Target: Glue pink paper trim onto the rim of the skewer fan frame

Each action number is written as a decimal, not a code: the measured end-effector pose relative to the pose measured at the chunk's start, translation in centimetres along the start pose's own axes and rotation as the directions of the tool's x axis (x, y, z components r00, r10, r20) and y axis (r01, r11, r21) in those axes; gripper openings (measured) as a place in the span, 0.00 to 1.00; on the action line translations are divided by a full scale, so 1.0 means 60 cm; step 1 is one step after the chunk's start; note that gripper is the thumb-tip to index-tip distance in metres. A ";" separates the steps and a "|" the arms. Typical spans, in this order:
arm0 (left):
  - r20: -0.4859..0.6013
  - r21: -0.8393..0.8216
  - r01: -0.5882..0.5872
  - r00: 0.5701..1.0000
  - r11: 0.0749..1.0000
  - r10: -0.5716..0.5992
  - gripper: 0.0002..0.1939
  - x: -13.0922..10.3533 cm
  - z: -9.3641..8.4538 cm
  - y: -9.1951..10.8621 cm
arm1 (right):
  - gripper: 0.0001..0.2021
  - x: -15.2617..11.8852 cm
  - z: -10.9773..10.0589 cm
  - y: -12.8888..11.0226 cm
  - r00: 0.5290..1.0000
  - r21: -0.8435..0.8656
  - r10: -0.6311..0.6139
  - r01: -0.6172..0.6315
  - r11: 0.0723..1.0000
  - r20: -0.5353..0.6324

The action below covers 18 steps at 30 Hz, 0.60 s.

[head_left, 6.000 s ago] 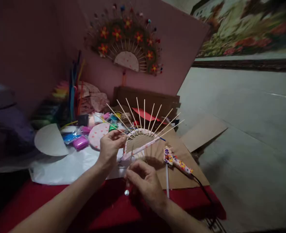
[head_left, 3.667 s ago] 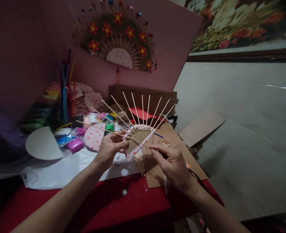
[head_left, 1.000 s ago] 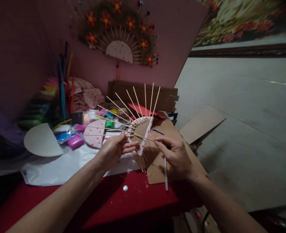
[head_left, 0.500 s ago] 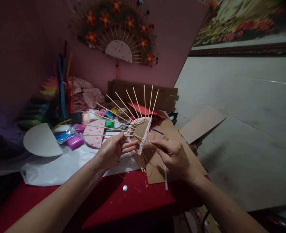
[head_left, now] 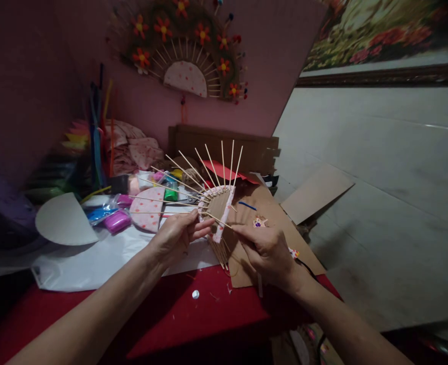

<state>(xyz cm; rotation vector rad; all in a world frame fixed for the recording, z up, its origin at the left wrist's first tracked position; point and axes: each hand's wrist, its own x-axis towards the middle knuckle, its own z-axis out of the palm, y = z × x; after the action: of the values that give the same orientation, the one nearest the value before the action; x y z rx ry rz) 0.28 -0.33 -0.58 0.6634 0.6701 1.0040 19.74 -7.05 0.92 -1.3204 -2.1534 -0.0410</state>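
Sticks (head_left: pixel 222 162) of pale wood radiate from the curved edge of a small cardboard half-disc (head_left: pixel 216 207), which is held tilted between the two hands above the red-covered table (head_left: pixel 163 319), its straight edge facing right and wrapped in dotted pink fabric (head_left: pixel 226 215). The left hand (head_left: pixel 180 233) pinches the near end of the curve between thumb and forefinger, its other fingers stretched loosely beneath; the right hand (head_left: pixel 267 248) grips the tip of one slim stick (head_left: pixel 220 222) that slants across the cardboard toward the left fingers, though whether it runs on past them cannot be told. Along the visible arc a spread row is already in place and the edging is on, so that part looks well advanced; the stretch under the left fingers is hidden. The cardboard face toward the camera is uncovered, a dotted half-disc (head_left: pixel 146 210) lies apart at the left, unjoined, and a loose bundle of sticks (head_left: pixel 218 253) rests just below, unused. None of the flowers (head_left: pixel 202 33) borne by the decorated fan (head_left: pixel 187 80) on the wall appear on this piece. Behind the right hand, what looks like a flower-patterned glue gun (head_left: pixel 261 222) lies mostly hidden on a cardboard sheet (head_left: pixel 298 241)
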 end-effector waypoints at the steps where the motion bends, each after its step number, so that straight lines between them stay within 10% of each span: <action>1: -0.006 0.008 -0.007 1.000 1.000 0.007 0.04 0.000 0.000 -0.001 | 0.13 0.000 0.001 -0.001 1.000 -0.008 -0.008 0.008 1.000 0.006; 18: -0.144 0.037 -0.061 0.987 0.997 0.066 0.02 0.000 0.004 -0.006 | 0.15 -0.009 0.018 -0.028 0.986 -0.182 -0.119 0.139 0.973 0.114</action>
<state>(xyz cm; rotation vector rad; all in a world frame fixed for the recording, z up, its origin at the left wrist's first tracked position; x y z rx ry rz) 0.69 -0.54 -0.70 0.6481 0.7979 1.1101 18.02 -7.97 0.21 -1.3089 -2.3697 -0.2407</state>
